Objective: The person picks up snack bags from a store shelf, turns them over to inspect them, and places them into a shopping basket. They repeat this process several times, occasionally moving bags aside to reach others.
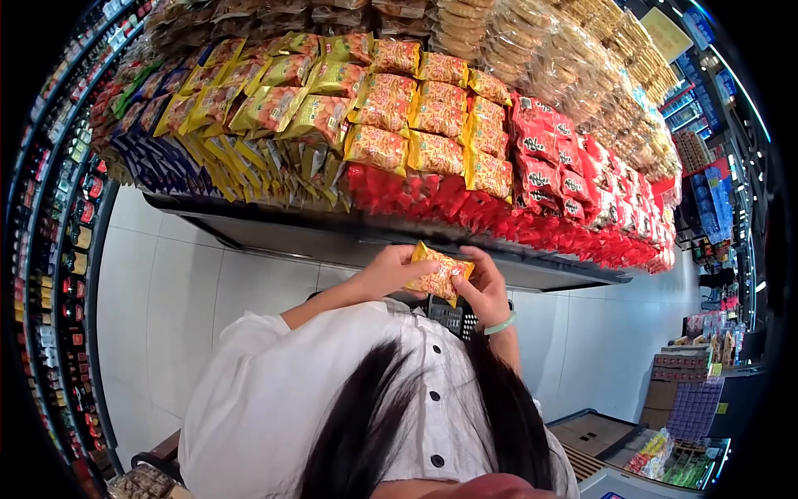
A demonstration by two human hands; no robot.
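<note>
- One packet (pixel 442 273), yellow-edged, is held between two hands, just on the near side of the stand (pixel 287 243) and well above the floor (pixel 179 308).
- One left hand (pixel 389 274) pinches the packet's left end: the thumb lies flat across its face, and the other fingers are bent behind it; whether they are pressed together I cannot tell.
- One right hand (pixel 485 289) pinches the right side: the thumb presses on the near right part of the face, and the forefinger, a little apart from the thumb, curves by the far right corner. The remaining fingers are mostly hidden.
- One pale green bangle (pixel 501 323) circles the right wrist.
- One dark basket (pixel 470 321), full of small holes, shows partly below the packet and between the hands.
- Three columns of yellow packs (pixel 438 154) lie at the middle of the stand, much like the held packet in colour.
- Red packs (pixel 540 176) lie to their right, too many to count; yellow-green packs (pixel 274 108) and then blue packs (pixel 150 137) lie to their left.
- Clear bags (pixel 519 46) of round biscuits fill the far right, also past counting.
- One tall shelf (pixel 66 274) of small goods stands at the far left.
- One white shirt (pixel 274 391) is near, with three dark buttons clearly visible and two locks of hair (pixel 357 416) over it.
</note>
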